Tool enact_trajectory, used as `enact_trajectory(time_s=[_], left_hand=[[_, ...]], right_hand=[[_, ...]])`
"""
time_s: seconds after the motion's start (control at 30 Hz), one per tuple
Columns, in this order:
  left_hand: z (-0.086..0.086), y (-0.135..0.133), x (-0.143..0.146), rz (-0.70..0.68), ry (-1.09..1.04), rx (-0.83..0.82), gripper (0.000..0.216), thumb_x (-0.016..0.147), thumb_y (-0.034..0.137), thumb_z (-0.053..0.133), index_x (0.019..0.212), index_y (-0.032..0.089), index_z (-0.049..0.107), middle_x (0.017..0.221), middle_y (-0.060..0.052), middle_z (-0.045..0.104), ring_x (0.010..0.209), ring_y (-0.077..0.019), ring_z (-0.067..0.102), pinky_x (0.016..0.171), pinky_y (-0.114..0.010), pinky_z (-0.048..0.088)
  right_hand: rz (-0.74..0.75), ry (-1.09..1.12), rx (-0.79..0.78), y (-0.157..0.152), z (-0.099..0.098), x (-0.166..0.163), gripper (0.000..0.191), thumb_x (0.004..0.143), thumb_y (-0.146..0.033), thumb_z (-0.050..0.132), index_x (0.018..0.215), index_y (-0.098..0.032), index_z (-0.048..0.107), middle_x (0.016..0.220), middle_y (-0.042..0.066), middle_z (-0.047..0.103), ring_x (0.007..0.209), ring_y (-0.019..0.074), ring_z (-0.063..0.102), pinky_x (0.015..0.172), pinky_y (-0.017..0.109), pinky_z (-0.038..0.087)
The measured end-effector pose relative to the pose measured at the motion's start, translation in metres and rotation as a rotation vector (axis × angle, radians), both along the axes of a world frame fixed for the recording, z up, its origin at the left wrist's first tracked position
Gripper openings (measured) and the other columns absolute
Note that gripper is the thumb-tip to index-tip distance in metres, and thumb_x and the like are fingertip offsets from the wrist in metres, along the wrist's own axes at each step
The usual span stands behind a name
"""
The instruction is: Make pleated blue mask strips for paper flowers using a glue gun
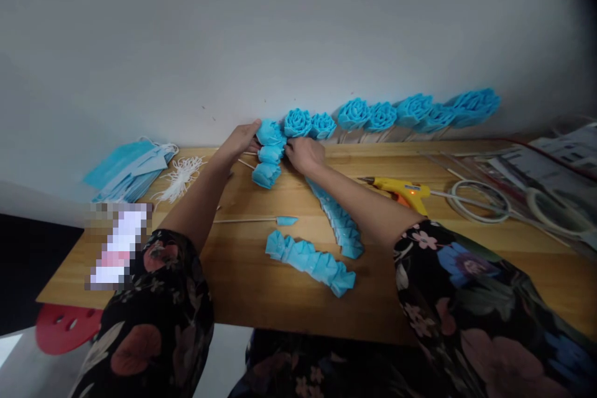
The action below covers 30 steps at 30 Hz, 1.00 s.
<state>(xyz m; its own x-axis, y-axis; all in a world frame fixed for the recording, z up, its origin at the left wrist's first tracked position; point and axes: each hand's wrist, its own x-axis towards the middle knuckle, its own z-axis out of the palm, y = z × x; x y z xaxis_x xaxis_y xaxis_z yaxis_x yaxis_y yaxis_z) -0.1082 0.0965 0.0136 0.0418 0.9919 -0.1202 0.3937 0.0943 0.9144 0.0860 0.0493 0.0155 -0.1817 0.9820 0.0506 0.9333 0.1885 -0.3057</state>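
Note:
Three small blue folded flowers [266,175] stand in a front-to-back row near the wall, with a thin stick beside the nearest. My left hand [243,140] is closed around the left side of the rearmost flower [269,132], its fingers partly hidden. From the right, my right hand [305,154] reaches the same cluster, fingers curled and fingertips at its edge; what they pinch is hidden. Below my right wrist lies a pleated blue strip [340,224]. Another pleated strip [310,261] rests nearer me, with a blue-tipped stick [285,221] behind it.
Larger blue flowers on sticks [381,116] lean along the wall. Blue face masks [128,168] and white cords [181,177] lie left, near a blurred phone [119,245]. Right are a yellow glue gun [403,189], tape rolls [480,200] and clutter. A red stool [65,326] stands below.

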Motion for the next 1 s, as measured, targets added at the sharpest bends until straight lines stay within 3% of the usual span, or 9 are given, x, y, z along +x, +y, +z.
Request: enact_trajectory(time_s=[0.27, 0.5, 1.0], left_hand=[[-0.0062, 0.0031, 0.0007, 0.007, -0.003, 0.041, 0.055, 0.1, 0.059, 0.044, 0.097, 0.011, 0.071, 0.083, -0.01, 0.074, 0.075, -0.0225, 0.074, 0.074, -0.035, 0.061], [-0.0057, 0.0014, 0.0057, 0.031, -0.059, 0.047, 0.052, 0.101, 0.055, 0.046, 0.103, 0.009, 0.069, 0.094, -0.012, 0.076, 0.084, -0.0227, 0.075, 0.082, -0.036, 0.061], [-0.0025, -0.0032, 0.0068, 0.036, -0.029, 0.05, 0.05, 0.103, 0.054, 0.042, 0.102, 0.011, 0.068, 0.091, -0.01, 0.076, 0.088, -0.0228, 0.074, 0.082, -0.035, 0.062]], right_hand=[[-0.024, 0.052, 0.03, -0.0042, -0.0053, 0.0034, 0.039, 0.1, -0.034, 0.041, 0.107, -0.026, 0.079, 0.112, 0.01, 0.079, 0.098, 0.0268, 0.072, 0.075, 0.033, 0.048], [-0.007, 0.07, 0.038, -0.0063, -0.0062, 0.0048, 0.037, 0.097, -0.034, 0.044, 0.103, -0.027, 0.079, 0.109, 0.008, 0.079, 0.096, 0.0245, 0.071, 0.072, 0.03, 0.045], [0.031, 0.087, 0.041, -0.0101, -0.0041, 0.0071, 0.037, 0.097, -0.034, 0.043, 0.1, -0.028, 0.079, 0.106, 0.005, 0.08, 0.094, 0.0232, 0.07, 0.068, 0.029, 0.04]])
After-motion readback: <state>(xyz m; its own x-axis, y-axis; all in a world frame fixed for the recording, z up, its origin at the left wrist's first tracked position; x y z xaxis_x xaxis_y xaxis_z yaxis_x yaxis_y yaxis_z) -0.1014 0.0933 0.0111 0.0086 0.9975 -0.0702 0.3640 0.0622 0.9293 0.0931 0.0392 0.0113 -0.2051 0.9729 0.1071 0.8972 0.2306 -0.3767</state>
